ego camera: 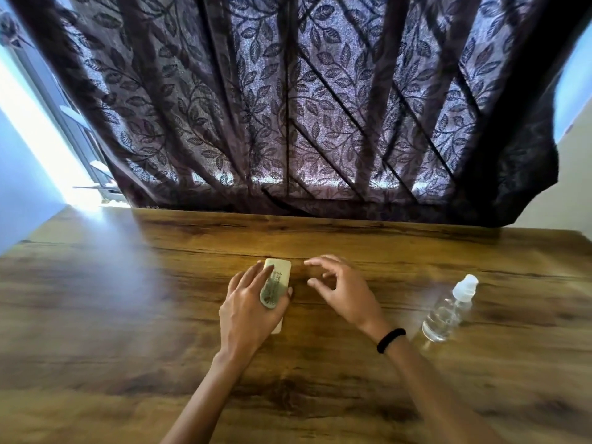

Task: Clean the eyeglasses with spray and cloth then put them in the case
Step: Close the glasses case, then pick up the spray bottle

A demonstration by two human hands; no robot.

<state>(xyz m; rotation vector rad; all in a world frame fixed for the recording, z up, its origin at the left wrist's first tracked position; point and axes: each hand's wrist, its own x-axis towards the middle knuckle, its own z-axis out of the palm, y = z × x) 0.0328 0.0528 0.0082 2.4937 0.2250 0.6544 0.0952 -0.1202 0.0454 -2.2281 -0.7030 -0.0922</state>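
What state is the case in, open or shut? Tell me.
Shut. The left hand holds the case flat, lid down, with no gap or inside showing.

Left of the left hand point(248, 302), which holds the case point(278, 275), the wooden table point(96, 299) lies open to its edge, and so does the wide stretch nearer the person than both hands. Between the hands only a narrow strip of wood shows, with the right hand point(339, 290) hovering just beside the case. To that hand's right sits the spray bottle point(448, 310), and beyond the fingertips the curtain point(288, 107) hangs down to the table's far edge.
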